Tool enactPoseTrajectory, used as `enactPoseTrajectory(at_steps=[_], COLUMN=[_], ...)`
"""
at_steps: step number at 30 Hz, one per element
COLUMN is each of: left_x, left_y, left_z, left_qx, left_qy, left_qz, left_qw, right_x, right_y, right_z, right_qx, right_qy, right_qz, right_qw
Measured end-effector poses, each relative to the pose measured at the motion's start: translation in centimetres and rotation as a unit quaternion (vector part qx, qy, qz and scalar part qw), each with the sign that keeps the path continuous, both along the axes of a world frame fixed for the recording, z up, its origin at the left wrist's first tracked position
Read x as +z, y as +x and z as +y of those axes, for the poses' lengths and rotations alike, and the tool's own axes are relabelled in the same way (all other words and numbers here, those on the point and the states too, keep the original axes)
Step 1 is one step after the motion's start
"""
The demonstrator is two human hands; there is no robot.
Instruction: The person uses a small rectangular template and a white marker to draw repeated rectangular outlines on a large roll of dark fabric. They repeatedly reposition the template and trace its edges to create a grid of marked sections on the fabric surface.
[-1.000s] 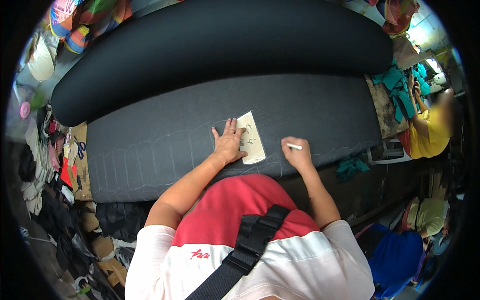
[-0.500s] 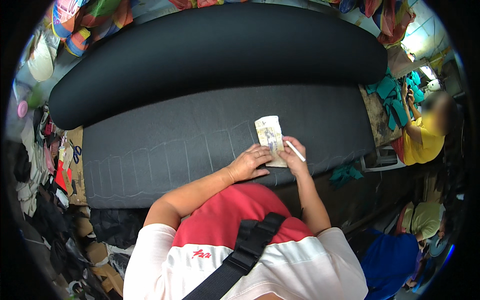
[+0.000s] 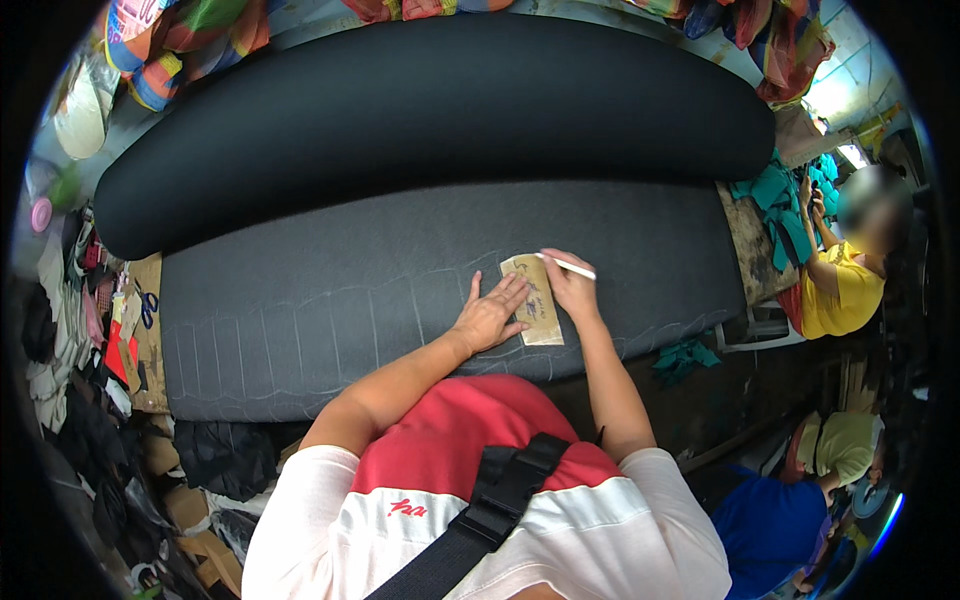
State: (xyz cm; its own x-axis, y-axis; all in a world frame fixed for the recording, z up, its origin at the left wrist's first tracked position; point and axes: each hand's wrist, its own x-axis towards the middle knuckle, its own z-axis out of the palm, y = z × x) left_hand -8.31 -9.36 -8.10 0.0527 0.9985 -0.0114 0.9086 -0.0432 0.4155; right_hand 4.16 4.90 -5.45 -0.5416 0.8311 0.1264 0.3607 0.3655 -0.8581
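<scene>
Dark grey fabric sheet point(image 3: 400, 300) carries chalk lines left of my flat, open left hand point(image 3: 490, 318), which pins the tan card template point(image 3: 535, 300); my right hand point(image 3: 568, 285) pinches a white chalk stick point(image 3: 572, 266) (right stretch unmarked).

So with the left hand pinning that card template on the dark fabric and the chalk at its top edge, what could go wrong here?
1. The left hand presses only the left side of the card template; it may pivot while the white chalk runs along its edge.
2. The dark fabric already carries faint chalk lines; a slip could leave a confusing stray mark.
</scene>
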Motion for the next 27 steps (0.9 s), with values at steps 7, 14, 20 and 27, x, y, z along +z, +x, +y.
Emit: enactPoseTrajectory(at_steps=[7, 14, 20, 27], left_x=[0.2, -0.1, -0.2, -0.2], left_y=[-0.3, 0.0, -0.1, 0.1], left_z=[0.3, 0.1, 0.1, 0.1], left_qx=[0.005, 0.017, 0.017, 0.018], left_qy=[-0.027, -0.001, 0.014, 0.002], left_qz=[-0.018, -0.016, -0.013, -0.024], left_qw=[0.999, 1.000, 1.000, 1.000], right_x=[-0.8, -1.8, 0.4, -0.3], right_y=[-4.5, -1.4, 6.1, 7.2], right_z=[-0.1, 1.4, -5.0, -9.7], right_qx=[0.059, -0.061, -0.025, 0.047], right_qy=[-0.002, 0.047, 0.068, -0.117], right_qz=[-0.104, -0.050, -0.164, -0.029], right_qw=[0.993, 0.996, 0.984, 0.992])
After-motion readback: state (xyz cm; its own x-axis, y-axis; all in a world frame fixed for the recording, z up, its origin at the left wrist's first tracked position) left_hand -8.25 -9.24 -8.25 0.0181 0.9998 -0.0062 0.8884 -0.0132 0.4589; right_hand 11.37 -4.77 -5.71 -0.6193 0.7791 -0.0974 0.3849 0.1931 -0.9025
